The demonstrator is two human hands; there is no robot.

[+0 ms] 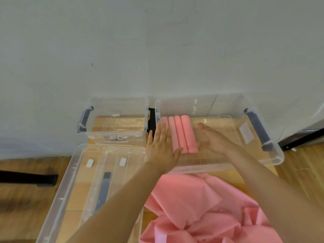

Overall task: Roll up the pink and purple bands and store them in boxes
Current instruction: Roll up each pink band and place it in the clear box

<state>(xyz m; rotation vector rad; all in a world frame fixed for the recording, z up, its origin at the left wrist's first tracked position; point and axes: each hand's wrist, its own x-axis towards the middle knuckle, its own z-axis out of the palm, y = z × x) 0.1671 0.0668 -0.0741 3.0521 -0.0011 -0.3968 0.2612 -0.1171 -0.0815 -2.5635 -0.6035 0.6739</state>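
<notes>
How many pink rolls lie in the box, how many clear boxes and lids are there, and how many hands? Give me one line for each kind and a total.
Pink rolls in the right box: 4
Clear boxes: 2, the right box and the left box
Clear lids, stacked at the near left: 2
Hands: 2, left hand, right hand
Total: 10

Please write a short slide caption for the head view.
Both hands press pink rolls together inside clear box.
</notes>
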